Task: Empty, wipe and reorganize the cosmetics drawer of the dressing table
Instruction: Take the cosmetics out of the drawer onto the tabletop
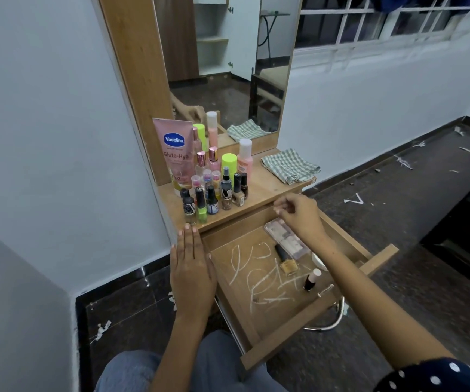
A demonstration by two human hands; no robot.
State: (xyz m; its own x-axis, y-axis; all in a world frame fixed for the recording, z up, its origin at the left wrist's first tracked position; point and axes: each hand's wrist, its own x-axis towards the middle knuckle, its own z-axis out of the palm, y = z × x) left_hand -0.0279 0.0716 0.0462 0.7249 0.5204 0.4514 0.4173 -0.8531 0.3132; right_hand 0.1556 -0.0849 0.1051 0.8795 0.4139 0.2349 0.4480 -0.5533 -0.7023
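The wooden drawer (pixel 290 332) stands pulled out, its floor streaked with white marks. Inside it lie a clear palette case (pixel 287 239), a beige nail polish bottle (pixel 287 263), a dark bottle with a pale cap (pixel 311 279) and a thin stick (pixel 325 290). My left hand (pixel 192 274) rests flat on the drawer's left edge, fingers together, holding nothing. My right hand (pixel 298 215) hovers over the back of the drawer above the palette, fingers loosely curled and empty. Several bottles, among them a pink Vaseline tube (pixel 175 154), stand on the tabletop (pixel 264 188).
A checked cloth (pixel 289 165) lies folded at the tabletop's right end, below the mirror (pixel 228 66). A white wall is close on the left. The dark floor (pixel 397 193) to the right carries paint flecks. My knees sit under the drawer front.
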